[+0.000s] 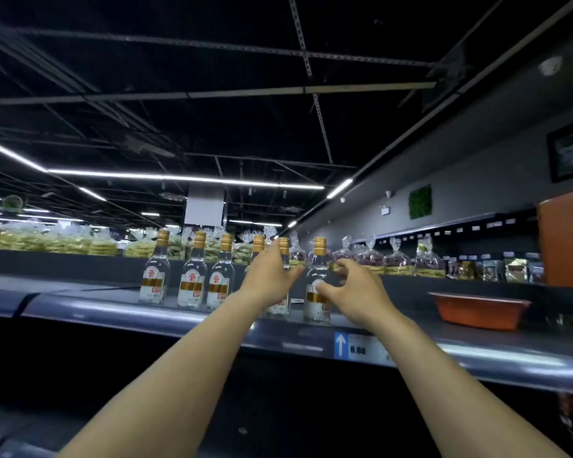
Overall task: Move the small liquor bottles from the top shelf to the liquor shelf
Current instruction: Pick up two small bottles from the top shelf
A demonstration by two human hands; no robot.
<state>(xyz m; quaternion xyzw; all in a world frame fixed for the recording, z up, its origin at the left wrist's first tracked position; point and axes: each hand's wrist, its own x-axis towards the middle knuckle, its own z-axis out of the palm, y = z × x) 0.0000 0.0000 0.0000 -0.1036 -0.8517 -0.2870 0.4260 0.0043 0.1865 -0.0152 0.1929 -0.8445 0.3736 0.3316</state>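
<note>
Several small clear liquor bottles with gold caps and red-and-gold labels stand in a row on the top shelf [129, 312]. Three of them [192, 282] stand free at the left. My left hand [268, 279] is wrapped around the body of a fifth bottle [284, 251] and hides most of the fourth bottle [258, 243] behind it. The rightmost bottle [319, 259] stands upright at the shelf's front. My right hand [354, 292] is beside it, thumb on its label, fingers curled and apart at its right shoulder.
An orange plastic tray [480, 310] lies on the same shelf to the right. Bagged snacks [63, 244] line the far side of the shelf top. A price tag [358, 349] sits on the shelf's front rail. An orange panel [566, 239] rises at far right.
</note>
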